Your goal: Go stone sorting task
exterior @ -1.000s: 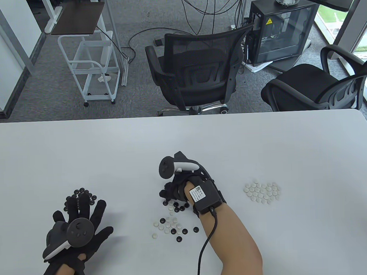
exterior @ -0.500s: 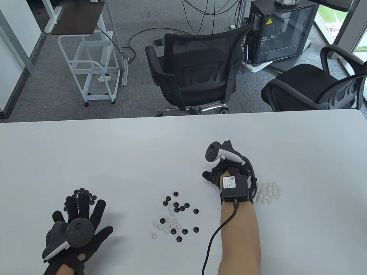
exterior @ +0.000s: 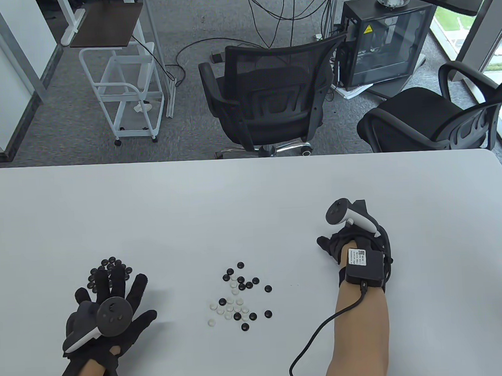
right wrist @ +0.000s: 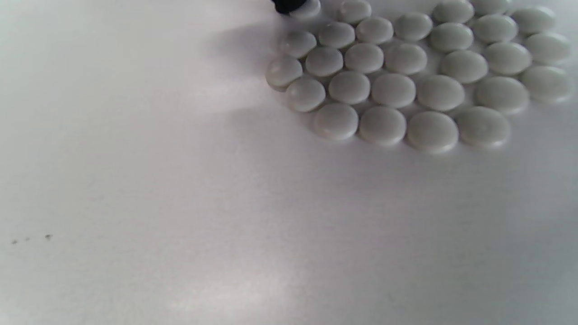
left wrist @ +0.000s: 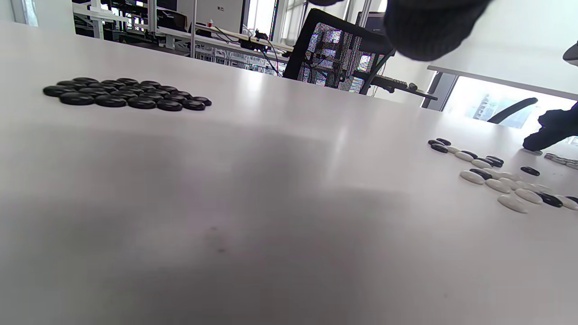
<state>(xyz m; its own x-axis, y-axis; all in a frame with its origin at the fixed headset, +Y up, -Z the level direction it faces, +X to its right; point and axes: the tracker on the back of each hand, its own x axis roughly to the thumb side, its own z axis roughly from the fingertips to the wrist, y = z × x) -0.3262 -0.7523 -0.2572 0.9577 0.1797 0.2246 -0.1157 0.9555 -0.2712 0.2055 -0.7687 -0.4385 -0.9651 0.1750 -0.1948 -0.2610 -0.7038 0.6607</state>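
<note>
White stones (right wrist: 406, 76) lie packed flat in a tight cluster at 3 o'clock on the counter (exterior: 251, 196), black stones (left wrist: 126, 92) likewise at 9 o'clock; the grouping keeps sorted colours well apart from the mixed pile (exterior: 238, 298) at centre. Right hand (exterior: 348, 244) sits over the white cluster, one fingertip (right wrist: 289, 4) touching a stone at its edge, likely setting it down; how far open, cannot tell. Left hand (exterior: 110, 306) rests flat, fingers spread wide, tips beside the black cluster, holding nothing.

white stones in right pile (right wrist: 406, 76): about 27 | mixed heap (exterior: 239, 295): 13 black, about 10 white | black pile (left wrist: 126, 94): roughly 20 | hands: 2
</note>
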